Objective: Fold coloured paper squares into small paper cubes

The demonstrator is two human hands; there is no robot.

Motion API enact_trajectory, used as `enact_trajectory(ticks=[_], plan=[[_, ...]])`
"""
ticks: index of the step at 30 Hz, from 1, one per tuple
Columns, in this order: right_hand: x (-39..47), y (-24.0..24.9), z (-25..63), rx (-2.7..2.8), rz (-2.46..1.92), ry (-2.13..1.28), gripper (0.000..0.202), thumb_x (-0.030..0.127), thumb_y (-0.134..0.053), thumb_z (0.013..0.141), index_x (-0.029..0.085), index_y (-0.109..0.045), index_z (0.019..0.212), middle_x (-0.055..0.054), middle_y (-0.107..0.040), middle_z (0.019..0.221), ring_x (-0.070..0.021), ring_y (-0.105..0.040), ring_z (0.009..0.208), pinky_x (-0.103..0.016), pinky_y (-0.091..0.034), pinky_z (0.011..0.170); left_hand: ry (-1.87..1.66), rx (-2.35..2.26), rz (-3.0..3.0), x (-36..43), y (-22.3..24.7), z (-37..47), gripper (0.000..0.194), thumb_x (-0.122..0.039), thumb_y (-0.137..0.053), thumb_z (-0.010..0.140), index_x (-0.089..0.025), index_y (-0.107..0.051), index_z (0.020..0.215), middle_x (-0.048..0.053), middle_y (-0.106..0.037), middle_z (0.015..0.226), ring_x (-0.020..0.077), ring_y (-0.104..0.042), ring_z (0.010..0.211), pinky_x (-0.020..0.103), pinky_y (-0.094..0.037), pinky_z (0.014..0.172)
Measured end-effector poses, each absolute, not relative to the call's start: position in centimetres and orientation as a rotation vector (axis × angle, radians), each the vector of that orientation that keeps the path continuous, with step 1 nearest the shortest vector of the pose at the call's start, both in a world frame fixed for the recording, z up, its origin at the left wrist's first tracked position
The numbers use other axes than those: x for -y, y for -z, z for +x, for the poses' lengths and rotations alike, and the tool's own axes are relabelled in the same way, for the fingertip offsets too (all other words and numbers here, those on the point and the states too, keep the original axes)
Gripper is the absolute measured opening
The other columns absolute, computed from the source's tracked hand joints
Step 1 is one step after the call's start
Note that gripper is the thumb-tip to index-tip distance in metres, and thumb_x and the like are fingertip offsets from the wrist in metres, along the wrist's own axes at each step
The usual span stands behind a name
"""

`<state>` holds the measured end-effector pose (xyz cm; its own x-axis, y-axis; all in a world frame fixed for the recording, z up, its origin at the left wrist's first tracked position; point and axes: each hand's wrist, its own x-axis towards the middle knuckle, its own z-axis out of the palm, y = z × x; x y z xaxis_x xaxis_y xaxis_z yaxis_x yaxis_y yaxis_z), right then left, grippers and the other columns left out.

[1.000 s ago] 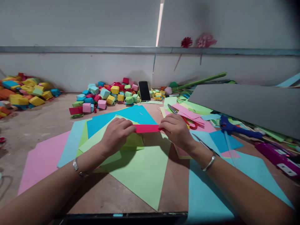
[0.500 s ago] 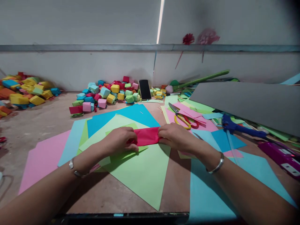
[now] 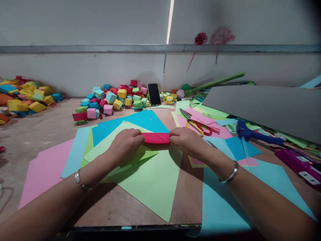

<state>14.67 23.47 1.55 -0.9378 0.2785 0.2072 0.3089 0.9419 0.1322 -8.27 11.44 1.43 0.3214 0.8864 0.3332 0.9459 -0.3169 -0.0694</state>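
Closest in, the light blue sheet (image 3: 223,201) reaches the table's near edge, right under the forearm; one careless sweep could drag it off. Just beyond, the pale green sheet (image 3: 155,187) lies loose beneath the work, and I'd say it could slide if pressed unevenly. And here's the action: the red paper strip (image 3: 156,138), stretched between both hands above the green! Left hand (image 3: 126,144) grips one end, right hand (image 3: 185,142) the other, fingers closed narrow; the thumbs I can't make out. Pull too hard and it might tear; let one hand tug ahead and a crease could run crooked. Farther right, scissors (image 3: 198,126) lie on pink paper, near enough for the right hand to knock. Behind, the phone (image 3: 154,94) leans beside piled paper cubes (image 3: 110,97); a bump there could topple it.
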Motion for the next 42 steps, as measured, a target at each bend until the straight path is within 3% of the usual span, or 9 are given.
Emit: enact_trajectory(ticks=[8, 16, 20, 27, 30, 42], plan=[[-22.5, -1.3, 14.6, 2.937, -0.401, 0.298, 0.015, 0.005, -0.052, 0.082, 0.018, -0.060, 0.084, -0.003, -0.060, 0.069, -0.0138, -0.045, 0.058, -0.030, -0.020, 0.054, 0.313, 1.617, -2.328, -11.6, -0.9, -8.7, 0.019, -0.011, -0.051, 0.087, -0.015, -0.069, 0.080, 0.007, -0.066, 0.076, 0.0194, -0.058, 0.069, 0.027, -0.036, 0.056], [-22.8, -1.5, 14.3, 2.762, -0.470, 0.386, 0.023, 0.001, -0.045, 0.084, 0.016, -0.062, 0.078, -0.009, -0.063, 0.078, -0.0187, -0.051, 0.072, -0.030, -0.028, 0.059, 0.569, 1.688, -2.234, -11.6, -1.7, -8.8, 0.023, -0.012, -0.046, 0.090, -0.013, -0.068, 0.084, 0.011, -0.067, 0.085, 0.0216, -0.060, 0.078, 0.030, -0.042, 0.063], [-22.4, -2.3, 14.4, 2.532, -0.500, -0.085, 0.020, 0.012, -0.046, 0.090, 0.015, -0.064, 0.083, -0.009, -0.066, 0.081, -0.0185, -0.056, 0.076, -0.029, -0.038, 0.064, 0.800, 1.738, -2.172, -11.6, -2.6, -9.2, 0.025, -0.018, -0.044, 0.092, -0.014, -0.069, 0.089, 0.009, -0.068, 0.088, 0.0191, -0.062, 0.078, 0.029, -0.047, 0.066], [-22.0, -3.2, 14.6, 2.291, -0.754, -0.891, 0.014, 0.023, -0.055, 0.082, 0.018, -0.068, 0.077, -0.003, -0.069, 0.075, -0.0154, -0.060, 0.066, -0.027, -0.045, 0.060, 1.608, 2.264, -2.153, -11.6, -3.4, -9.7, 0.017, -0.028, -0.063, 0.079, -0.019, -0.075, 0.086, 0.006, -0.075, 0.085, 0.0195, -0.067, 0.074, 0.028, -0.054, 0.061], [-22.0, -2.8, 14.4, 2.281, -0.838, -0.968, 0.017, 0.025, -0.054, 0.081, 0.017, -0.068, 0.076, -0.003, -0.070, 0.074, -0.0162, -0.063, 0.067, -0.026, -0.047, 0.057, 1.533, 2.414, -2.194, -11.8, -2.8, -10.0, 0.019, -0.031, -0.065, 0.076, -0.019, -0.076, 0.086, 0.005, -0.076, 0.083, 0.0203, -0.068, 0.073, 0.027, -0.054, 0.057], [-22.4, 1.0, 13.3, 2.457, -0.849, -0.526, 0.011, 0.016, -0.057, 0.081, 0.017, -0.064, 0.072, -0.006, -0.065, 0.075, -0.0171, -0.056, 0.069, -0.029, -0.042, 0.064, 0.972, 2.344, -2.310, -12.2, -0.8, -9.8, 0.013, -0.021, -0.062, 0.071, -0.021, -0.076, 0.071, 0.003, -0.076, 0.073, 0.0200, -0.067, 0.066, 0.026, -0.051, 0.055]])
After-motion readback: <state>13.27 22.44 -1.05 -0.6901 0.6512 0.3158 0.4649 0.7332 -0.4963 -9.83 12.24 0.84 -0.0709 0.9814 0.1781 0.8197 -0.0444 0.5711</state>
